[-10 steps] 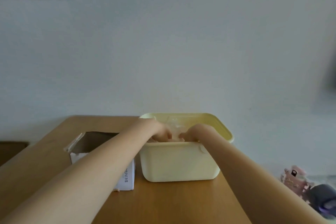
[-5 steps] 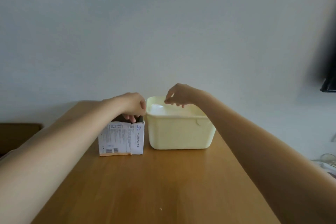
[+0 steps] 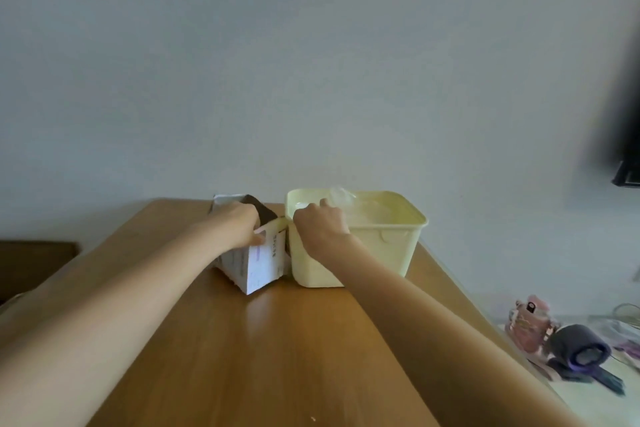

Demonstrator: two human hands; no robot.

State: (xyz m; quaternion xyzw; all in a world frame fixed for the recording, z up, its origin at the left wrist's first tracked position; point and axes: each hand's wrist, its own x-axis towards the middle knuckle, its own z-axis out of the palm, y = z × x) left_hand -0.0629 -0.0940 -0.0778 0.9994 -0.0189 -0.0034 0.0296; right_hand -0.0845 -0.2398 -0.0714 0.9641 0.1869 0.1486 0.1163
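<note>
Table [image 3: 277,357] of wood is carrying everything, running away to the wall. Yellow bin [image 3: 377,250], open-topped, is standing at the table's far edge, right of centre. White printed box [image 3: 256,263], top open, is sitting just left of the bin and touching its left wall, one corner facing the near edge. Left hand [image 3: 239,222] is gripping the box's open top, fingers curling over the flap. Right hand [image 3: 320,227] is gripping the bin's near left rim, fingers curling inside, tips hidden. Clear plastic [image 3: 341,196] is poking above the rim behind that hand; contact cannot be told.
</note>
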